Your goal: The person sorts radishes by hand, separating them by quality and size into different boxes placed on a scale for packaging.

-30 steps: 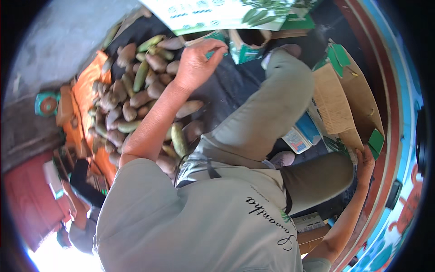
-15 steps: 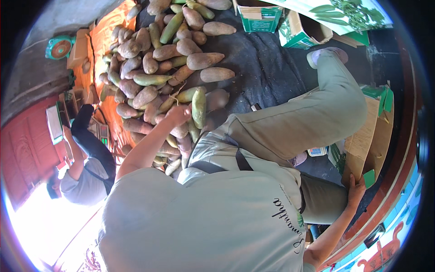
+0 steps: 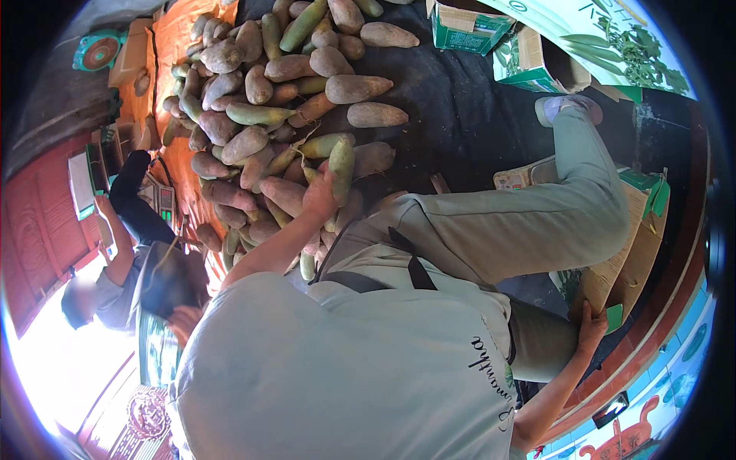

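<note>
A long green radish (image 3: 343, 162) stands at the near right side of a big heap of soil-covered radishes (image 3: 264, 92). My left hand (image 3: 320, 198) is closed around its left side, with thin stems showing just beyond the fingers. Other brown and green radishes lie right under and beside that hand. Over at the right, my right hand (image 3: 592, 326) grips the near edge of an open cardboard box (image 3: 644, 257) with green flaps, beside my leg. The inside of that box is mostly hidden from here.
The heap lies on an orange sheet (image 3: 172, 61) and dark cloth (image 3: 452, 115). Two green-and-brown cartons (image 3: 468, 31) stand at the far right. Two other people are at the left, one bent over (image 3: 115, 299), another's hand (image 3: 182, 322) close to my left arm. A round green scale dial (image 3: 100, 52) stands far left.
My left hand has come closer around the green radish. Another person with a box has come in at the lower left. My right hand keeps its hold on the cardboard box.
</note>
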